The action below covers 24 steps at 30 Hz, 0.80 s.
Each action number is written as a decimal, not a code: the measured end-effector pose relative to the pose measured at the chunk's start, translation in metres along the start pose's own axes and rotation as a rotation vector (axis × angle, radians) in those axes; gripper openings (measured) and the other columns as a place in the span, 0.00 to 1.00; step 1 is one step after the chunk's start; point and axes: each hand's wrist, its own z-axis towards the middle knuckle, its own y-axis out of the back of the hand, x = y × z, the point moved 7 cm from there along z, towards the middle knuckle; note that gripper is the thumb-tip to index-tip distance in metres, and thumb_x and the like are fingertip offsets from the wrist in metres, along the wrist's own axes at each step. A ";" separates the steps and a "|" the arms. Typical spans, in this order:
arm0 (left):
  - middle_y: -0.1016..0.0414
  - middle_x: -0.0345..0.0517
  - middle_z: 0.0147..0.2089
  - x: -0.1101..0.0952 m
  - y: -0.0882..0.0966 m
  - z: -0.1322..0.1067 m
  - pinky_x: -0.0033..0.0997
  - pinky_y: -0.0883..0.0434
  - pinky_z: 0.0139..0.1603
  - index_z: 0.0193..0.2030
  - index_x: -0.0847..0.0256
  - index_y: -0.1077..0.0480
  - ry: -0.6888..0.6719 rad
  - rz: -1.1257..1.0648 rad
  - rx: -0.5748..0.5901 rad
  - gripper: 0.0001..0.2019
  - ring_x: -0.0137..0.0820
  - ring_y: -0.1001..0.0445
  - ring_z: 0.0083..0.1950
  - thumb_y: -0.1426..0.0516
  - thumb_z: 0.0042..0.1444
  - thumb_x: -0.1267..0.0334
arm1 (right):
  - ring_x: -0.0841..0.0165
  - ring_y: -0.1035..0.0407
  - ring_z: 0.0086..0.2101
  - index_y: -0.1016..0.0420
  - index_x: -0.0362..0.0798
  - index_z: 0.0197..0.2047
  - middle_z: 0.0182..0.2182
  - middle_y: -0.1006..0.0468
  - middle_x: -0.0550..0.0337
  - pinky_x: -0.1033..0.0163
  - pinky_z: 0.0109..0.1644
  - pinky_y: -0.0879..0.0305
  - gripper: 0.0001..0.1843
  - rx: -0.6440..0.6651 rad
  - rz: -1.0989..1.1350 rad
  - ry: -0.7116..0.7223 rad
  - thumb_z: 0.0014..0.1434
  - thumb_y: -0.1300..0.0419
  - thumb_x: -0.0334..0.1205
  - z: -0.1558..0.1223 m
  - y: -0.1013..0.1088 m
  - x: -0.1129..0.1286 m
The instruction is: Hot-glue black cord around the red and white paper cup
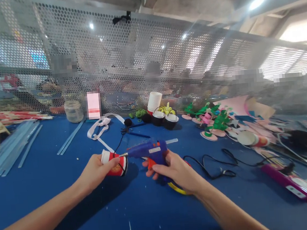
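Note:
My left hand [99,171] grips a red and white paper cup [117,168], tipped on its side, with a black cord running along it. In my right hand [174,170] is a blue hot glue gun [148,150], its orange trigger under my fingers. The metal nozzle points left and meets or nearly meets the cup's side; I cannot tell which. A clear glue stick [172,141] pokes out of the gun's back end. Black yarn [128,122] with a loose strand lies on the blue table just beyond the cup.
Glue sticks [13,147] lie at the left, near a glass jar [74,111] and white ribbon [93,131]. At the back stand stacked cups [154,100] and black-and-white cups [171,120]. Green craft pieces [221,120], a black cable [212,174] and a purple power strip [291,183] occupy the right.

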 end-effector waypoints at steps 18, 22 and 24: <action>0.38 0.35 0.13 -0.001 0.005 -0.001 0.24 0.50 0.20 0.13 0.64 0.36 0.204 0.117 0.002 0.11 0.24 0.44 0.17 0.41 0.33 0.59 | 0.75 0.37 0.16 0.33 0.45 0.23 0.15 0.31 0.64 0.70 0.19 0.40 0.08 -0.095 -0.444 -0.026 0.49 0.45 0.41 -0.020 -0.007 -0.001; 0.34 0.38 0.14 0.000 0.003 -0.001 0.25 0.48 0.20 0.15 0.64 0.33 0.218 0.100 0.011 0.11 0.26 0.39 0.18 0.41 0.35 0.58 | 0.75 0.38 0.17 0.31 0.45 0.30 0.20 0.29 0.63 0.70 0.19 0.40 0.07 -0.094 -0.485 0.057 0.48 0.44 0.40 -0.020 -0.010 0.002; 0.34 0.37 0.14 0.002 0.003 0.000 0.25 0.47 0.21 0.16 0.64 0.33 0.216 0.112 0.008 0.11 0.27 0.39 0.18 0.41 0.35 0.57 | 0.74 0.38 0.19 0.30 0.46 0.31 0.20 0.29 0.63 0.69 0.20 0.40 0.08 -0.104 -0.494 0.091 0.48 0.44 0.40 -0.021 -0.011 0.001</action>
